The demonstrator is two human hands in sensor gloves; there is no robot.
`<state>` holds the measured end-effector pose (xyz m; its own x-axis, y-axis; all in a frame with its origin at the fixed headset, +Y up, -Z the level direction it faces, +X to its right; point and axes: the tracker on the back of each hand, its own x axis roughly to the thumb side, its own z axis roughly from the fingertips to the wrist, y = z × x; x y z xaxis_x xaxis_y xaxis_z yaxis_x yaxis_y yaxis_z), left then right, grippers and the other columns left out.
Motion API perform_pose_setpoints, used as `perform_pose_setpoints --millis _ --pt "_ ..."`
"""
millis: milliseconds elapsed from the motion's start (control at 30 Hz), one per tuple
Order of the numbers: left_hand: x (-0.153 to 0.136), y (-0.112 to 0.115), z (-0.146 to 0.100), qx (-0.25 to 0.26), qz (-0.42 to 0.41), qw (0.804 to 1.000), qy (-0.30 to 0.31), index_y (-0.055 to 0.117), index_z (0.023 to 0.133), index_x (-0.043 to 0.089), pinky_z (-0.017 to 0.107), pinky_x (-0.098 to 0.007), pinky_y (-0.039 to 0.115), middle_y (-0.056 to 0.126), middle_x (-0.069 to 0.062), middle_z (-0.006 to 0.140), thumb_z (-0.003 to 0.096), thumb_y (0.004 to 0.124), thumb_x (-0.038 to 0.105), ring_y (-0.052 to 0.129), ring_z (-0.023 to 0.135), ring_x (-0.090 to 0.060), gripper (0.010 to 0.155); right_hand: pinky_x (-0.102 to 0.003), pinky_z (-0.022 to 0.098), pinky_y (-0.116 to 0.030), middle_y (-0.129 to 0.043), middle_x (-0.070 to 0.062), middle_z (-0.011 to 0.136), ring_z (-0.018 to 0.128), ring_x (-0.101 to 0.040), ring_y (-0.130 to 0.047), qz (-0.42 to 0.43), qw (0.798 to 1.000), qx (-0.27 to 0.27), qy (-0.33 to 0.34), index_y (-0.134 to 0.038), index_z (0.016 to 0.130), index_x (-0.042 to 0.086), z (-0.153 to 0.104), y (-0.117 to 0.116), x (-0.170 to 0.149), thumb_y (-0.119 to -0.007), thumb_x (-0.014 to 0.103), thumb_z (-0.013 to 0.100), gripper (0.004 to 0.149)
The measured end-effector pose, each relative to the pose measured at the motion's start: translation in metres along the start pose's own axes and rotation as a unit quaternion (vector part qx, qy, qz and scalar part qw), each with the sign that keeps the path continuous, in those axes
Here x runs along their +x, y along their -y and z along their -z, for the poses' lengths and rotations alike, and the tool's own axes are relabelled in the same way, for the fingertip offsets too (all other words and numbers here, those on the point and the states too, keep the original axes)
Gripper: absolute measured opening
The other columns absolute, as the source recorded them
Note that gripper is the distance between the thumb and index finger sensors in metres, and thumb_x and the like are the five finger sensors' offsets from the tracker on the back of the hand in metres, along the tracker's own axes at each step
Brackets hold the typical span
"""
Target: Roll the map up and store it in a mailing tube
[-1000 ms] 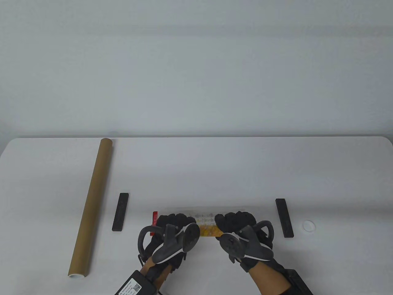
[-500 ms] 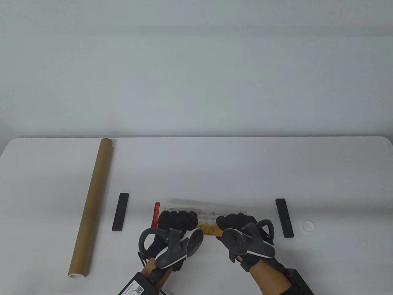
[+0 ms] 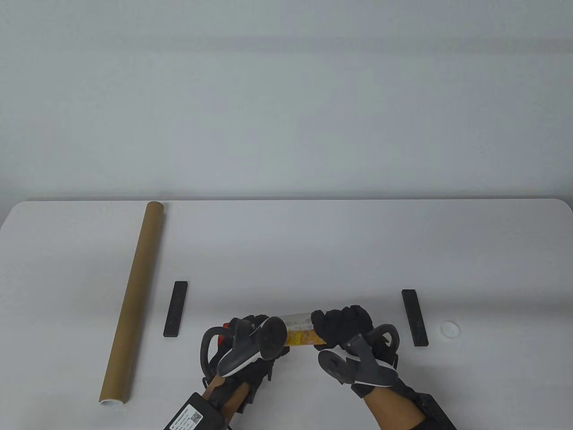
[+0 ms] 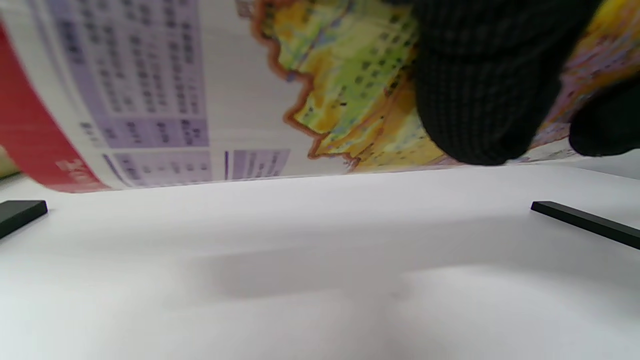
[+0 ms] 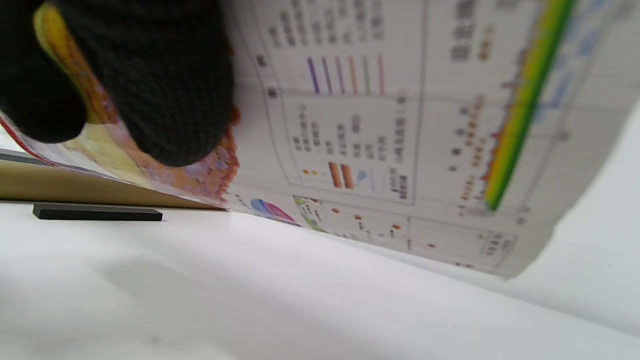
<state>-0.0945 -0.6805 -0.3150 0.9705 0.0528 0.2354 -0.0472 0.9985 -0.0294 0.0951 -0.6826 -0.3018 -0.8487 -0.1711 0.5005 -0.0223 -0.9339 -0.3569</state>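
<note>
The map (image 3: 299, 330) is a tight roll, lifted just above the table near its front edge, printed side out. My left hand (image 3: 244, 342) grips its left end and my right hand (image 3: 344, 323) grips its right end. In the left wrist view my fingers (image 4: 480, 90) curl over the map (image 4: 200, 90), held above the table. In the right wrist view my fingers (image 5: 150, 85) wrap the map (image 5: 390, 125). The brown mailing tube (image 3: 132, 300) lies at the left, running front to back, apart from both hands, its near end open.
Two black bar weights lie on the table, one left (image 3: 175, 309) and one right (image 3: 414, 317) of the map. A small white cap (image 3: 450, 329) lies right of the right weight. The left weight (image 5: 97, 212) and tube (image 5: 75, 187) show in the right wrist view.
The map's loose far edge has been rolled in, so the roll is narrower. Both hands have turned and lifted the roll slightly toward the table's front.
</note>
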Motion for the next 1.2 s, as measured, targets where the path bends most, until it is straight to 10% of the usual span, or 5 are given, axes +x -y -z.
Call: perform_pose_setpoints --millis 333,833,1200 --pt "0.017 0.002 -0.011 0.156 0.136 0.978 0.029 0.083 0.083 0.043 0.067 -0.038 0.077 0.094 0.012 0.069 0.0291 0.095 0.064 0.101 0.063 -0.012 0.059 -0.057 0.048 -0.079 -0.095 -0.007 0.062 0.045 -0.03 -0.099 0.114 0.991 0.06 -0.031 -0.09 0.085 0.009 0.003 -0.012 -0.014 -0.096 0.041 0.044 0.053" --pt "0.002 0.009 0.004 -0.011 0.007 1.0 0.016 0.09 0.073 0.043 0.064 -0.037 0.078 0.096 0.01 0.06 0.0322 0.096 0.062 0.102 0.053 -0.014 0.045 -0.056 0.052 -0.078 -0.094 -0.005 0.065 0.051 -0.029 -0.099 -0.014 0.999 0.03 0.005 -0.089 0.087 0.013 0.002 -0.007 0.0 -0.097 0.043 0.042 0.054" --pt "0.016 0.004 -0.008 0.123 0.116 0.985 0.028 0.086 0.079 0.043 0.065 -0.037 0.078 0.095 0.011 0.063 0.0293 0.097 0.064 0.101 0.055 -0.012 0.055 -0.056 0.047 -0.08 -0.096 -0.005 0.06 0.045 -0.029 -0.1 0.103 0.992 0.07 -0.021 -0.091 0.083 0.011 0.003 -0.015 -0.014 -0.098 0.042 0.042 0.052"
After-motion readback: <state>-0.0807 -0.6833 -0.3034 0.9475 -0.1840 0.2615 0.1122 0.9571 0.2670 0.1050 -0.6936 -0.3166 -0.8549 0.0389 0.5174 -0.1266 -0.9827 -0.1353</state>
